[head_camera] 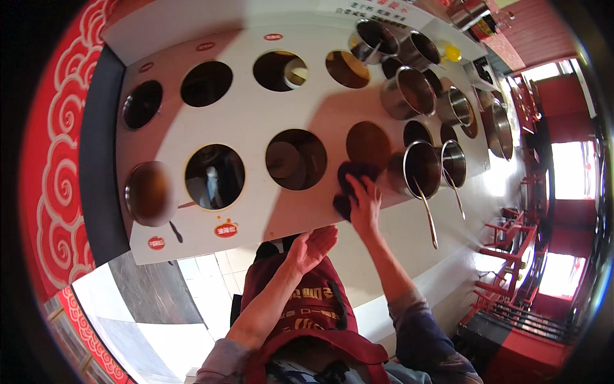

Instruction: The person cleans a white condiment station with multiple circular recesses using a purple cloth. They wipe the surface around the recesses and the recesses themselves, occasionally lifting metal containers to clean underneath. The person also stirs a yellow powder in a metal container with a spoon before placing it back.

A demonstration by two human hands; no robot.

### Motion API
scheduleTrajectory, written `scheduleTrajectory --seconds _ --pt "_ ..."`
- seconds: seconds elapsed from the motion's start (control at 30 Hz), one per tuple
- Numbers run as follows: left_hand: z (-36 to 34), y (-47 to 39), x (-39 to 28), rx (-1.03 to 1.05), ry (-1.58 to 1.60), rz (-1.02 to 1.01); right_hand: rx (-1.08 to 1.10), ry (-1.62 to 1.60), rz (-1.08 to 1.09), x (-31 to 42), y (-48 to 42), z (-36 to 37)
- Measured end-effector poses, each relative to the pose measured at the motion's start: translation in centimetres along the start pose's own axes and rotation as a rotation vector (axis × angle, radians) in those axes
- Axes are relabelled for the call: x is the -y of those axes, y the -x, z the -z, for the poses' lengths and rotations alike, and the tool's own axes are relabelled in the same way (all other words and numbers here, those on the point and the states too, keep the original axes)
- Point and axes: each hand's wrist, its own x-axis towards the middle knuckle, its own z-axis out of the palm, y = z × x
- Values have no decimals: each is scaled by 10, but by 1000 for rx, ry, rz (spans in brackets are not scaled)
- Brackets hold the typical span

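Observation:
My right hand presses a dark cloth onto the white countertop. The bunched cloth lies at the near edge of a round cutout, left of a steel pot with a long handle sticking out. My left hand is held palm up by the counter's front edge, fingers extended, with nothing in it. A dark round opening is in the counter beyond it. Below my hands hangs a dark red apron with printed writing.
More cutouts run in two rows to the left. A pot of brown contents sits in the left front one, beside a dark spoon handle. Several steel pots crowd the right side. Red wooden furniture stands farther right.

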Motion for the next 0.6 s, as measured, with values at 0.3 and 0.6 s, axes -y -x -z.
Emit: scheduleTrajectory --seconds 0.3,0.6 --pt "59 147 -94 -48 -44 -474 288 -190 347 169 70 -74" --pt "104 284 -122 -288 -217 -807 683 -995 134 216 35 -54"
